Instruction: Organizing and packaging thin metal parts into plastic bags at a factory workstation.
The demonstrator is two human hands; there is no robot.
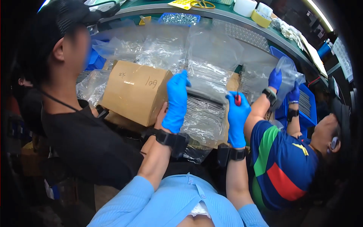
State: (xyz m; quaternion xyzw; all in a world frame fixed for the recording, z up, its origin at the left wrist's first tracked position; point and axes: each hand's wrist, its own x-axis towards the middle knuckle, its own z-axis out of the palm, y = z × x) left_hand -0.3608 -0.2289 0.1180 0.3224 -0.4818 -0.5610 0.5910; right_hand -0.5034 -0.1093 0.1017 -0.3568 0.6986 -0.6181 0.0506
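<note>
A clear plastic bag stands spread before me, with a stack of thin grey metal rods in its lower part. My left hand, in a blue glove, pinches the bag's left edge between its fingertips. A small red tool pokes out of my blue-gloved right hand, which is closed around it near the bag's right edge; its tip is hidden. Closer to me lies another bundle of rods, partly covered by crumpled clear plastic.
On my left a person in black has their hands at a cardboard box. At right a co-worker in purple gloves handles a plastic bag over a blue bin. Tape rolls and a tray of small metal parts sit on the far shelf.
</note>
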